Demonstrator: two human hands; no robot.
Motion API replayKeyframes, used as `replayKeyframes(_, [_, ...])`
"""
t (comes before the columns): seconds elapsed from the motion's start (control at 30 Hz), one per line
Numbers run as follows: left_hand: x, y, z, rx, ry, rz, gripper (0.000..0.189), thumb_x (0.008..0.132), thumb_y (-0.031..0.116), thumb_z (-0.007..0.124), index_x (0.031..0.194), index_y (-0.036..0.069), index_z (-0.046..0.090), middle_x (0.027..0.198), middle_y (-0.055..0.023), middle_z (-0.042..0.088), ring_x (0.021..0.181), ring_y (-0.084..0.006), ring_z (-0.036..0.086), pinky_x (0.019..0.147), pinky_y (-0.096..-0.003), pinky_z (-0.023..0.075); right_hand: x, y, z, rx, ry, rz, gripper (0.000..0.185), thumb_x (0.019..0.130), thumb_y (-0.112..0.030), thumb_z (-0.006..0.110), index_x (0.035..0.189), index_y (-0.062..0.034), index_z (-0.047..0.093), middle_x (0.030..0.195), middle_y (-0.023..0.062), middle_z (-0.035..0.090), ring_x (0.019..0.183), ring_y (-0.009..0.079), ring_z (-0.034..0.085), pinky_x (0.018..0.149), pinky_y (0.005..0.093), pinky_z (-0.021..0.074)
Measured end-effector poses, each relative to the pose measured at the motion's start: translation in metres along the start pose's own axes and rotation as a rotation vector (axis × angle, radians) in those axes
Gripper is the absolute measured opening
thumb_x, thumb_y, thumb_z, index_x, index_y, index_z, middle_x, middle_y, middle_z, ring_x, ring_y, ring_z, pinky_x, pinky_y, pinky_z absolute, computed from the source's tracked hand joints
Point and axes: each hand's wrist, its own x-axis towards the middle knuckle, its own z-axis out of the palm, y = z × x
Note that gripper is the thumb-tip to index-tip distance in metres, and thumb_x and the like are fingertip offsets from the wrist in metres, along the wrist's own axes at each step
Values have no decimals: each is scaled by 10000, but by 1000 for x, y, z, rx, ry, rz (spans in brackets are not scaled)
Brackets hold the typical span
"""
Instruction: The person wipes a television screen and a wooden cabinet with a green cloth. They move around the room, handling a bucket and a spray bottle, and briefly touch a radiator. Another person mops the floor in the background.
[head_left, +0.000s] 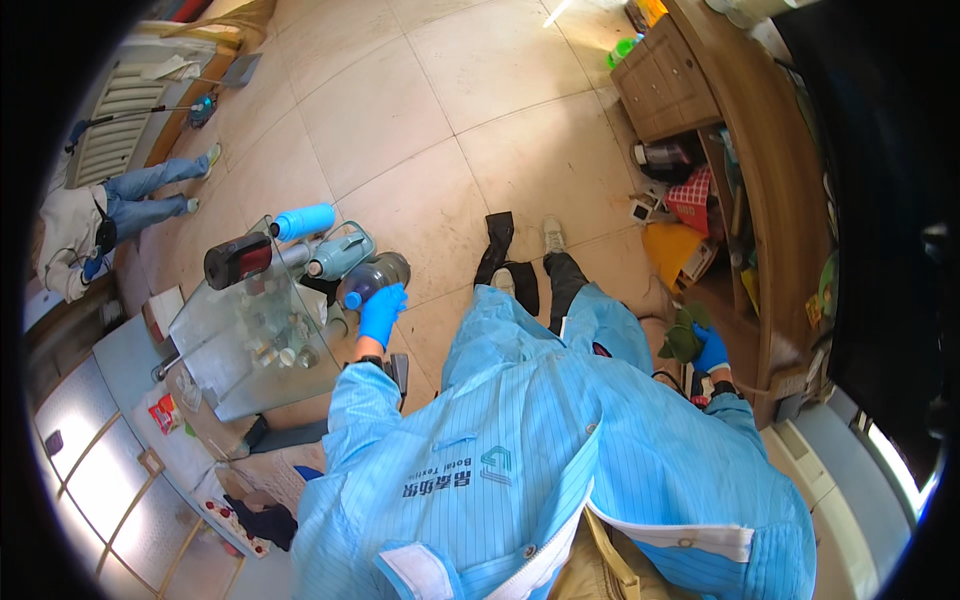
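Observation:
My left hand (383, 316), in a blue glove, is at the capped end of a large clear plastic bottle (387, 271), beside the glass table; whether its fingers grip the bottle is not plain. Far to the right, my right hand (710, 349), also gloved, is closed on a dark green cloth item (682, 334), perhaps a cap, near the wooden cabinet. A light blue-green jug (343, 253), a blue bottle (304, 221) and a black and red cylindrical container (238, 260) stand about the table's far end. A dark cloth item (496, 244) touches the floor by my shoes.
A glass table (225, 375) with small items below its top is at the left. Along the right runs a wooden cabinet (784, 225) with an open, cluttered compartment and a yellow bag (667, 251). Another person (82, 217) holds a mop (201, 110) at the far left.

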Motion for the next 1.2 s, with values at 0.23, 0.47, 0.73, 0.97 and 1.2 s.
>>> replayKeyframes(0.23, [4,-29,-27,386,-84,403,255,875,254,496,990,72,634,864,-61,657,683,-165,595,558,-302,450,-33,113,-34,236,-120,14,454,888,-191,593,1300,-38,478,1204,126,582,1068,273,570,891,404,495])
replayKeyframes(0.47, [-78,-88,33,185,-18,-287,271,879,318,523,908,75,641,926,-80,667,708,-186,614,588,-355,466,-8,109,-66,293,-129,76,458,894,-173,560,1322,-53,449,1241,139,550,1082,295,557,916,408,481])
replayKeyframes(0.73, [-66,-9,160,349,-185,-99,349,893,337,534,1091,64,623,1018,-66,666,810,-175,618,644,-306,479,-7,75,-128,206,-31,-50,446,909,-231,572,1294,-36,459,1212,97,562,1056,249,548,906,370,465])
replayKeyframes(0.97, [-55,90,226,156,-118,234,426,890,395,534,1114,44,621,1032,-86,667,850,-181,616,728,-314,470,7,61,-173,-2,-36,-163,400,921,-274,565,1227,-25,496,1173,97,568,1037,211,538,888,338,463])
replayKeyframes(1.2, [-36,41,209,220,-157,-23,398,889,411,566,1110,83,606,1045,-63,661,850,-165,603,684,-308,468,20,36,-152,-163,23,-319,413,878,-184,607,1240,-18,499,1149,112,585,1005,231,565,849,343,488])
